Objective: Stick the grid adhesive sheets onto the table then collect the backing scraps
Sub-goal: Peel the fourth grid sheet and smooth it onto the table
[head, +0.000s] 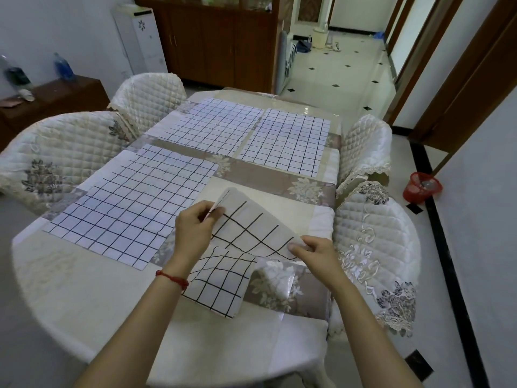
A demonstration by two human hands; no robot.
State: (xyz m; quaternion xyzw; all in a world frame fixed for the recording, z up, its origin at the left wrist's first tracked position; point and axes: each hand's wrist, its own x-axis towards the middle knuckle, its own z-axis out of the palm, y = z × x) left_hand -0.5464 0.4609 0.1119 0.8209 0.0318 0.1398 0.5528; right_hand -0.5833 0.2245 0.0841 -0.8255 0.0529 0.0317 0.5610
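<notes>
A white grid adhesive sheet (246,231) with black lines is lifted and curled above the near right part of the table (84,298). My left hand (195,231) pinches its upper left corner, where a thin layer stands apart from the sheet. My right hand (313,253) pinches its right corner. The sheet's lower part (221,287) lies bent on the tablecloth. A clear backing film (279,278) hangs under the right edge. Three grid sheets lie flat on the table: near left (128,203), far middle (215,124), far right (288,141).
Four chairs with quilted covers surround the table: two on the left (56,152) (148,96), two on the right (366,144) (377,247). A red basket (421,187) stands on the floor at the right. A wooden cabinet (218,40) is behind the table.
</notes>
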